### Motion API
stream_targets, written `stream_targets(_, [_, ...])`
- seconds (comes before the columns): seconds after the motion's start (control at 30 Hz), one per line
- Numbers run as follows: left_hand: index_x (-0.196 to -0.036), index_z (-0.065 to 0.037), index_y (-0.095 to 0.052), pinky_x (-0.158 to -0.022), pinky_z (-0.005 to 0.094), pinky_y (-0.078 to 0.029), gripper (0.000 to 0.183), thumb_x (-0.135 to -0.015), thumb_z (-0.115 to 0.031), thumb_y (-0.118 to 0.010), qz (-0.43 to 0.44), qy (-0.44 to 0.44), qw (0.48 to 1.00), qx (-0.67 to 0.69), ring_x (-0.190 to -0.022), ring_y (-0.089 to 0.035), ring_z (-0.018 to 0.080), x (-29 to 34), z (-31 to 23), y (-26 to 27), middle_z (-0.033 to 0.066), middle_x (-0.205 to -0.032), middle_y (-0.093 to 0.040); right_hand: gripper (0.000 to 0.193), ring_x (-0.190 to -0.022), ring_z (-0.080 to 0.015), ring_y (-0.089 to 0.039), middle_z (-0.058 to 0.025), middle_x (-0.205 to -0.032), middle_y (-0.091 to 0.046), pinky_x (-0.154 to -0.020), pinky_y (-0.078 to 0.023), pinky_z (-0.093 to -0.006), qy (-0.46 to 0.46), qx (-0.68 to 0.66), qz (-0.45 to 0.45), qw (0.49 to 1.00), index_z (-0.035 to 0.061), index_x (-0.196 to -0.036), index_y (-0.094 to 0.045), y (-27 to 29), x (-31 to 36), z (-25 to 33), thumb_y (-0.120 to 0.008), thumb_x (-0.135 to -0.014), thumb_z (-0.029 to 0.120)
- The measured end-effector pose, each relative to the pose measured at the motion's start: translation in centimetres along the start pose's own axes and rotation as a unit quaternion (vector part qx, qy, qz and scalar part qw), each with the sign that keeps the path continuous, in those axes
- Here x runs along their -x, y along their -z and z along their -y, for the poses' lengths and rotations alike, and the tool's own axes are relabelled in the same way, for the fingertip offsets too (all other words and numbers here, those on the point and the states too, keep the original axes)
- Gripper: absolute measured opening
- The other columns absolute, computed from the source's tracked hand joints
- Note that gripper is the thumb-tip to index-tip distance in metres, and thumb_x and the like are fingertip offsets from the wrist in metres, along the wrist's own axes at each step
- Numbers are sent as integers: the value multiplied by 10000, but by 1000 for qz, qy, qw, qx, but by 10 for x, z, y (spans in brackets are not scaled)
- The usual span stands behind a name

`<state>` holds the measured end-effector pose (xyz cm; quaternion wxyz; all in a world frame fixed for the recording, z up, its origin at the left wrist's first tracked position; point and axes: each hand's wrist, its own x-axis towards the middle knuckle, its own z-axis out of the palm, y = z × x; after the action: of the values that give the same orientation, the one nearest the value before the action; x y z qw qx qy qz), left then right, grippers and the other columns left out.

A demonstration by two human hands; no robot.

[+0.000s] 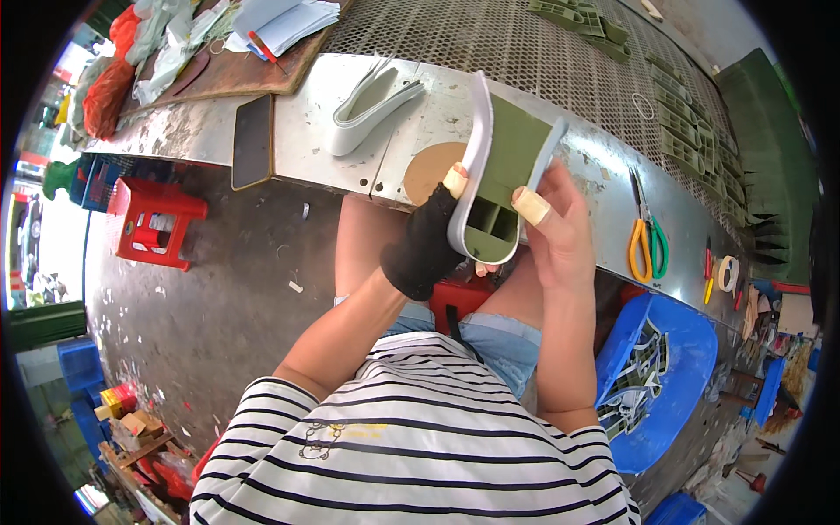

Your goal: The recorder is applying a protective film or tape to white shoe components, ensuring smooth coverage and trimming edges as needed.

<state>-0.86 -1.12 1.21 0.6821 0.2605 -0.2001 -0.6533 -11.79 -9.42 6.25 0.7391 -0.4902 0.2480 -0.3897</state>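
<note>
Both hands hold a green moulded piece (pixel 518 144), shaped like a shoe sole, with hollow compartments at its near end. A white strip (pixel 477 131) runs along its edge and bends round that near end. My left hand (pixel 422 249), in a black fingerless glove, grips the left side, its taped thumb on the strip. On the right side my right hand (pixel 558 223) is closed, its taped thumb against the rim. Most of the fingers behind the piece are hidden. Beyond my left hand, a round brown patch (pixel 429 172) shows on the metal bench.
Folded white strips (pixel 372 112) and a phone (pixel 253 144) lie on the bench (pixel 306 105). Scissors (pixel 647 245) with orange and green handles lie right. More green pieces (pixel 687 122) rest on the mesh surface (pixel 420 35). A blue basin (pixel 687 385) stands lower right, a red stool (pixel 149 219) left.
</note>
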Motion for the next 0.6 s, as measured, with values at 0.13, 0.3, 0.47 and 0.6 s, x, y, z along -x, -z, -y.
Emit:
stream_targets(0.13, [-1175,-7,-468,-382,294,-403,525,-977,-451,-270,-48,17,998,-42,-479,-529,199,4,-1,-4,180,-856,-596,443,-771,-126,-586,-106,-1030,-583,-702,-454,-230,-51,8,-55,997,-9,-1196,-486,7,-10,-3,-654,-806,121])
stream_targets(0.3, [-1080,-30,-498,-425,278,-453,588,-945,-550,-258,-8,-92,988,-124,-490,-563,188,-5,-15,-5,100,-670,-590,393,-728,-153,-615,-132,-998,-600,-588,-510,-263,-40,-29,119,992,-41,-1189,-468,-2,3,0,-584,-835,85])
stream_targets(0.47, [-1134,-27,-479,-353,288,-394,442,-981,-404,-309,-77,-44,996,27,-423,-497,199,0,-9,-15,139,-704,-577,355,-667,-166,-622,-129,-966,-591,-473,-515,-257,-89,-27,36,995,-60,-1140,-465,-2,2,-4,-579,-838,89])
stream_targets(0.6, [-1119,-62,-484,-433,279,-460,543,-951,-530,-266,-37,-79,993,-82,-519,-559,177,-3,-7,0,99,-734,-594,479,-701,-120,-589,-112,-1004,-561,-542,-504,-236,-66,-40,71,994,-65,-1231,-412,-10,13,-6,-605,-819,83])
